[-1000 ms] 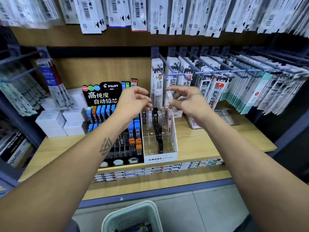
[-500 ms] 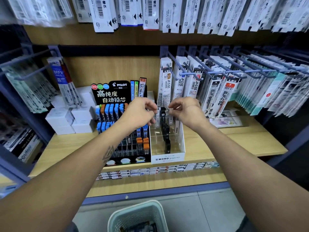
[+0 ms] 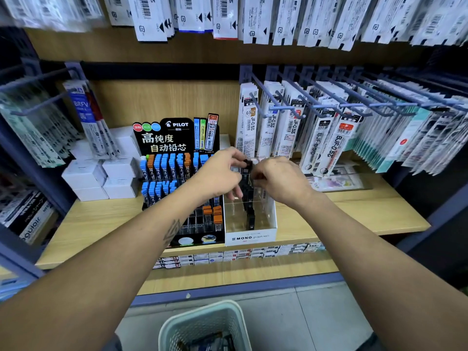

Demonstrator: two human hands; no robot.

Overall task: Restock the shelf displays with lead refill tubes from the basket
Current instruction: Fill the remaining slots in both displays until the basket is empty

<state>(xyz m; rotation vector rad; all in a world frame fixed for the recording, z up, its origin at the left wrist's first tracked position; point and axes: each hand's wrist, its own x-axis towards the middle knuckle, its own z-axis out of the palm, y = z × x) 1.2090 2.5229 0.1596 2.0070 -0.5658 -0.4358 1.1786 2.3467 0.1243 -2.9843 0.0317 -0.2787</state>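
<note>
I see a light wooden shelf (image 3: 354,211) carrying everything here. On it stands a black Pilot lead display (image 3: 177,173), and touching its right side a white Mono display box (image 3: 250,236). Left of them sit stacked white boxes (image 3: 101,178). Flat clear packets (image 3: 339,179) lie toward the right. Below, on the grey floor (image 3: 304,320), stands a pale green basket (image 3: 202,325).

white boxes (image 3: 101,177) stacked left on shelf | pen refill packs (image 3: 326,138) hanging on hooks right | tiled floor (image 3: 316,315) below

black lead tube (image 3: 247,163) above MONO display (image 3: 250,236)
</note>
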